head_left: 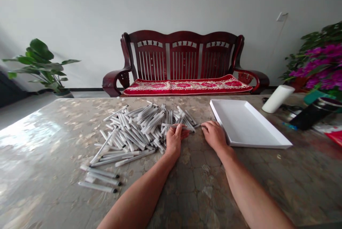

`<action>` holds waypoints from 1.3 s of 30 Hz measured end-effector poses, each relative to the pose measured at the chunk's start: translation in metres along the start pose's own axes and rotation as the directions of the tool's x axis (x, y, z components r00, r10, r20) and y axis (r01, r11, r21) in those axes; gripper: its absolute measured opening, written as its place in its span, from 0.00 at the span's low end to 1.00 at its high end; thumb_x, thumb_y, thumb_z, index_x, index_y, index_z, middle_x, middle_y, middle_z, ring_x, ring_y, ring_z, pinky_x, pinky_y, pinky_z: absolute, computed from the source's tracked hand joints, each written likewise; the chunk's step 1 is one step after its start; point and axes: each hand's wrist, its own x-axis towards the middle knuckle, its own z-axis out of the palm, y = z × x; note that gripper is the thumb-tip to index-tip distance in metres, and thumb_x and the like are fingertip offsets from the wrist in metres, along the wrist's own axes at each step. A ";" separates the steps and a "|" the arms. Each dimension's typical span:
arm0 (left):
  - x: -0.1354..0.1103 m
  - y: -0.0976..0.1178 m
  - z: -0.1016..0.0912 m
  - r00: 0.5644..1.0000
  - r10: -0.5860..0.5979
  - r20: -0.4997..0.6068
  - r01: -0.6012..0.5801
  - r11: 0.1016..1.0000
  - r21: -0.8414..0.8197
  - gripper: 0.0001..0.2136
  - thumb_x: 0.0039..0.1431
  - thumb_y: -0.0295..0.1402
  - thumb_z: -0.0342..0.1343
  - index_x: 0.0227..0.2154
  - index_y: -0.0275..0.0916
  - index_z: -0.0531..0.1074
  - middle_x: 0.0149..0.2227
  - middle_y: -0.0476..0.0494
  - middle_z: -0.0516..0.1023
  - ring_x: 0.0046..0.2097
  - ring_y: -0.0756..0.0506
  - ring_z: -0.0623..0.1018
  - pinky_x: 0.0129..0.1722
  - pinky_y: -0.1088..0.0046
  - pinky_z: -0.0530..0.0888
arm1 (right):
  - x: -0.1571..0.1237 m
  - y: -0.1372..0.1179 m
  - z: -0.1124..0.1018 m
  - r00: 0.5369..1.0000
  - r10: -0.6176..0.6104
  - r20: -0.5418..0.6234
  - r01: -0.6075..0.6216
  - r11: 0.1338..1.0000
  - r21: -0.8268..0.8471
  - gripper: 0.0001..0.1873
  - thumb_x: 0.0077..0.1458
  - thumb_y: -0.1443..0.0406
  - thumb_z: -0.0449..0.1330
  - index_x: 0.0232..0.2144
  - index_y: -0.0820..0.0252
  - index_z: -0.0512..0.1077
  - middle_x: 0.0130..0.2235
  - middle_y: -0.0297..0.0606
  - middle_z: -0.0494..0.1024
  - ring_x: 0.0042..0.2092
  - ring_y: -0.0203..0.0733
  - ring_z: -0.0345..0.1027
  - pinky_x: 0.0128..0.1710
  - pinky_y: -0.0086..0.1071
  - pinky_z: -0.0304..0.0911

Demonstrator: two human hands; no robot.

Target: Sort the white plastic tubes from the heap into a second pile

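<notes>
My left hand [175, 139] is closed around a pen [167, 125] with a pale, translucent barrel, held roughly level at the right edge of a big heap. My right hand [213, 134] pinches a short, thin dark piece [197, 126], like a pen's end or cap, pointing at the left hand's pen; a small gap seems to lie between them. The heap of similar pens [133, 129], pale with black ends, spreads left of my hands. Several loose pens [103, 178] lie nearer me at the left. Just right of my right hand stands a shallow white box lid [260, 144].
The patterned table [197, 186] has a white cylinder [278, 99], a black tumbler [311, 115] and a red packet [333, 136] on its right side. A wooden bench [184, 56] stands behind it. Purple flowers [323, 65] and a green plant [40, 61] flank the scene.
</notes>
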 end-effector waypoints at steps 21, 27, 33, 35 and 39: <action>-0.001 0.006 -0.001 0.996 0.031 -0.082 -0.039 0.994 -0.106 0.19 0.44 0.48 0.68 0.30 0.39 0.70 0.30 0.46 0.81 0.32 0.44 0.82 0.35 0.67 0.79 | 0.001 -0.012 -0.007 0.936 0.350 -0.031 -0.209 0.628 0.750 0.22 0.55 0.46 0.56 0.27 0.58 0.74 0.23 0.34 0.75 0.26 0.39 0.67 0.26 0.30 0.62; -0.004 0.004 -0.001 0.991 0.093 -0.094 -0.094 0.996 -0.003 0.19 0.48 0.51 0.63 0.31 0.40 0.69 0.33 0.45 0.80 0.33 0.43 0.81 0.32 0.66 0.78 | 0.007 0.007 -0.021 0.712 0.663 -0.231 -0.134 0.451 0.882 0.24 0.56 0.46 0.58 0.36 0.61 0.74 0.29 0.37 0.79 0.23 0.38 0.71 0.18 0.27 0.62; -0.017 0.004 0.002 0.993 0.088 0.085 -0.103 0.975 0.197 0.20 0.55 0.55 0.56 0.29 0.40 0.68 0.25 0.49 0.75 0.27 0.47 0.76 0.28 0.71 0.74 | -0.001 0.011 -0.020 0.895 0.140 -0.424 0.058 0.905 0.421 0.13 0.61 0.59 0.54 0.37 0.57 0.77 0.33 0.41 0.83 0.33 0.42 0.78 0.34 0.31 0.70; -0.019 0.003 0.002 0.985 0.097 0.145 -0.131 0.959 0.250 0.20 0.58 0.54 0.54 0.31 0.40 0.68 0.23 0.51 0.73 0.25 0.48 0.74 0.27 0.73 0.71 | -0.004 0.008 -0.019 0.940 -0.078 -0.333 0.173 0.949 0.264 0.13 0.61 0.63 0.53 0.36 0.56 0.78 0.35 0.40 0.83 0.35 0.41 0.78 0.37 0.30 0.69; -0.017 -0.003 0.000 0.972 0.092 0.218 -0.163 0.927 0.336 0.19 0.61 0.52 0.50 0.37 0.39 0.69 0.20 0.56 0.66 0.21 0.50 0.69 0.23 0.76 0.65 | -0.008 -0.002 -0.021 0.963 -0.256 -0.085 0.267 0.950 0.164 0.14 0.58 0.70 0.51 0.35 0.56 0.77 0.34 0.38 0.81 0.36 0.40 0.76 0.37 0.28 0.65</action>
